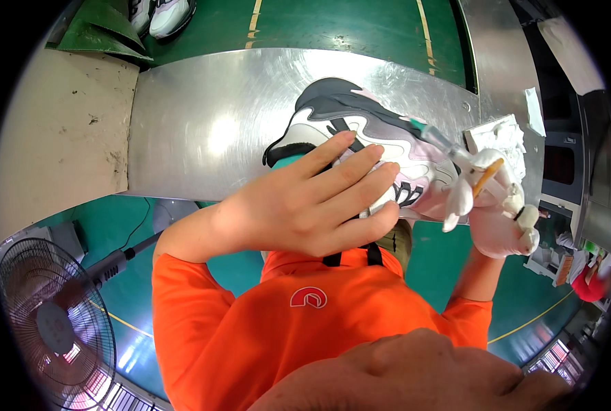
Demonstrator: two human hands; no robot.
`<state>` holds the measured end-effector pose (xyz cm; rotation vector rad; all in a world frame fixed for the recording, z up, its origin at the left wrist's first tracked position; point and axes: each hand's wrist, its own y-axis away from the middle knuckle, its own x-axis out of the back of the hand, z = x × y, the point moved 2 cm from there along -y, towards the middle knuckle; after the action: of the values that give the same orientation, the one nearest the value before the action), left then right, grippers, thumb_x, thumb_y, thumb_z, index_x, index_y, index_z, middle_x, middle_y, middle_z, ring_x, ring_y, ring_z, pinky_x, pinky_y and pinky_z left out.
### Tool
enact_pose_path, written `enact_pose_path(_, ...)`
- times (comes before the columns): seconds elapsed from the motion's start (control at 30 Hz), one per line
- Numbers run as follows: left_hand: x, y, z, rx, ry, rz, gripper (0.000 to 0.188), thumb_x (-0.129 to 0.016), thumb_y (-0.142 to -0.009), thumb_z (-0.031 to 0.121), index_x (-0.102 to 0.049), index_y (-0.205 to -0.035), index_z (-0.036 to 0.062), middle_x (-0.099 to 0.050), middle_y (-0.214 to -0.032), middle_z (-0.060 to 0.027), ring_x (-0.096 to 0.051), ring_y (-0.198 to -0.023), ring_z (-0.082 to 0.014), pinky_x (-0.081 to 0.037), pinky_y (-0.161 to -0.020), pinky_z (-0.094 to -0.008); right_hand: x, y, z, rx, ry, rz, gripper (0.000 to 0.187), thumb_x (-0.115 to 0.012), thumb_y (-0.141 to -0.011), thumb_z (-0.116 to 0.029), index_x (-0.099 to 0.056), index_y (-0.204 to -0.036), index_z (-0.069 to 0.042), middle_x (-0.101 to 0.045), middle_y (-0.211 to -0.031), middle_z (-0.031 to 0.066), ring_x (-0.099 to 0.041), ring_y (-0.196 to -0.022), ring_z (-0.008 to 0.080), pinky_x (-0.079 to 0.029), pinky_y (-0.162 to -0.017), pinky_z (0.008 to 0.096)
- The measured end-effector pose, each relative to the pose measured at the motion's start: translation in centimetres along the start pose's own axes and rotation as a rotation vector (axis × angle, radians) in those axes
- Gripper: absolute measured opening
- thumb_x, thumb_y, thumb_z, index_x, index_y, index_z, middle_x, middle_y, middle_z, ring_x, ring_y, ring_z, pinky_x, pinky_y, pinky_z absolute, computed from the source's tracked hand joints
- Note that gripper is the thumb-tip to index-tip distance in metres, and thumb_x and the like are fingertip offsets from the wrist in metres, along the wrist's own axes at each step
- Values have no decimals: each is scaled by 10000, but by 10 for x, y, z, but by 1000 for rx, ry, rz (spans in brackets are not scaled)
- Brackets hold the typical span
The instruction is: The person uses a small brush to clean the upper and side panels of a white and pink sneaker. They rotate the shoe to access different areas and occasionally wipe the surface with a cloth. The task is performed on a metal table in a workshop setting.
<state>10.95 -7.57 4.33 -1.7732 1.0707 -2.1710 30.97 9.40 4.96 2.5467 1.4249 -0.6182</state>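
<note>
A sneaker [387, 147] in white, grey, pale pink and black lies on its side on the metal bench, its dark sole toward the far edge. Across its upper rests my left hand [312, 195], bare, fingers stretched out and slightly spread. My right hand [494, 205], in white finger coverings, is closed round a clear, syringe-like applicator [442, 141] with a green tip. That tip is at the seam between upper and sole, near the toe; whether it touches is hard to tell. A yellow-orange stick [487, 176] also shows among the right fingers.
The metal bench [189, 130] meets a cream panel [72, 123] at the left. Crumpled white cloth or paper [504, 140] lies beyond my right hand. More sneakers [170, 17] stand at the far left by a green flap [103, 31]. A fan [55, 325] is at the lower left.
</note>
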Motion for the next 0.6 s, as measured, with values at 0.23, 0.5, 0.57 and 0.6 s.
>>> enact_pose_path(0.23, -1, -3, -4, 13, 47, 30, 140, -628, -827, 172, -577, -955, 153, -639, -1121, -88, -637, -1016, -266, -502, -916, -408, -3, -19, 12, 1, -111, -118, 655, -710, -666, -461, -480, -1041, 23, -625, -1007, 199, -597, -786, 284, -494, -761, 407)
enact_pose_path(0.5, 0, -1, -5, 22, 65, 40, 138, -613, -836, 194, -574, -960, 148, -635, -1105, -88, -633, -1005, -265, -507, -903, -409, -3, -24, 15, -13, -143, -160, 481, -685, -707, -445, -495, -921, -58, -612, -1054, 192, -569, -870, 314, -465, -810, 449)
enact_pose_path(0.57, 1, -2, -6, 17, 66, 35, 141, -613, -837, 196, -572, -963, 148, -635, -1107, -88, -632, -1005, -265, -507, -904, -410, -2, -25, 15, -8, -148, -164, 440, -678, -717, -441, -499, -891, -78, -609, -1066, 190, -561, -891, 322, -458, -822, 459)
enact_pose_path(0.6, 1, -2, -6, 16, 65, 31, 143, -613, -837, 197, -572, -965, 148, -635, -1107, -88, -632, -1005, -265, -507, -905, -411, -1, -25, 15, -8, -152, -164, 420, -675, -722, -439, -501, -876, -88, -608, -1072, 189, -558, -901, 325, -454, -829, 465)
